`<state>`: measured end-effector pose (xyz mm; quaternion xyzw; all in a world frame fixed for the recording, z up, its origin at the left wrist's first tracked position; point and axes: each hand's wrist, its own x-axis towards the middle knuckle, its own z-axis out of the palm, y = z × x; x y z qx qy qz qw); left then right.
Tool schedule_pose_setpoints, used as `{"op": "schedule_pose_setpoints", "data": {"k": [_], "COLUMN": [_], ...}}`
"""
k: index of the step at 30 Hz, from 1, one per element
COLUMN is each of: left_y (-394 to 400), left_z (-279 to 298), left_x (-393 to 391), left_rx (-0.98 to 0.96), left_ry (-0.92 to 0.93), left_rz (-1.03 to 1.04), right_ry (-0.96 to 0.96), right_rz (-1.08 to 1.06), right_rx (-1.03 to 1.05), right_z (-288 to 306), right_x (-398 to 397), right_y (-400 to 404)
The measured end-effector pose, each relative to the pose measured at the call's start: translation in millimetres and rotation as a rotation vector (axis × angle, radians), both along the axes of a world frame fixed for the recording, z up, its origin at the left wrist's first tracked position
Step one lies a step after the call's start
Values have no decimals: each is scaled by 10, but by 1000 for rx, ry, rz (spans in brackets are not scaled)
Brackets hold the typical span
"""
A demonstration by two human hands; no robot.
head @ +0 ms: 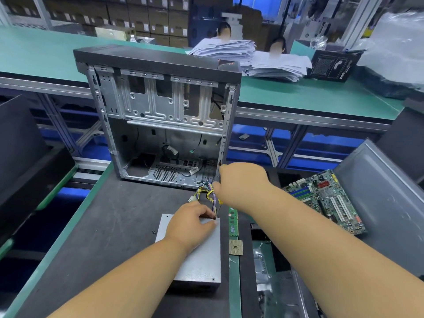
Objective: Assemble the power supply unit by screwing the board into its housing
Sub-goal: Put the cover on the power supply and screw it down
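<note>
The grey metal power supply housing (202, 258) lies flat on the dark mat. My left hand (190, 222) rests on its top near the far right corner, with fingertips pinching a small dark screw (214, 218) at that corner. My right hand (241, 180) grips a screwdriver (219, 204) with a yellow handle, held upright, its shaft pointing down to the screw. A bundle of yellow and purple cables (207, 195) with a white plug rises from the housing behind the hands.
An open computer case (160, 115) stands upright behind the power supply. A green memory stick (233, 222) and a processor chip (235, 247) lie to the right. A motherboard (325, 198) leans against a grey panel (376, 193). One loose screw (153, 232) lies on the mat.
</note>
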<state>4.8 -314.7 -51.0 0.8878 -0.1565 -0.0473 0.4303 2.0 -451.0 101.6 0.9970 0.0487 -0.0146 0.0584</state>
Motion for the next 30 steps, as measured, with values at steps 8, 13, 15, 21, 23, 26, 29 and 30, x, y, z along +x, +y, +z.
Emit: {"op": "schedule_pose_setpoints", "data": {"k": [8, 13, 15, 21, 23, 26, 29, 30], "left_y": [-33, -26, -31, -22, -18, -29, -28, -27], "left_z": [19, 23, 27, 10, 4, -1, -3, -4], "left_x": [19, 17, 14, 16, 18, 28, 33, 32], "left_rx": [7, 9, 16, 22, 25, 25, 14, 11], "left_ry": [26, 22, 15, 5, 2, -3, 1, 4], "left_rz": [49, 46, 44, 37, 37, 35, 29, 28], "right_ry": [113, 81, 21, -46, -37, 1, 110, 134], "right_rz": [62, -14, -92, -32, 9, 119, 183, 170], "right_rx": [57, -101, -105, -20, 115, 338, 560, 597], "right_z": [109, 36, -4, -91, -109, -113, -85, -86], "right_x": [-4, 109, 112, 35, -5, -67, -122, -141], "right_y": [-128, -45, -36, -49, -70, -98, -134, -144]}}
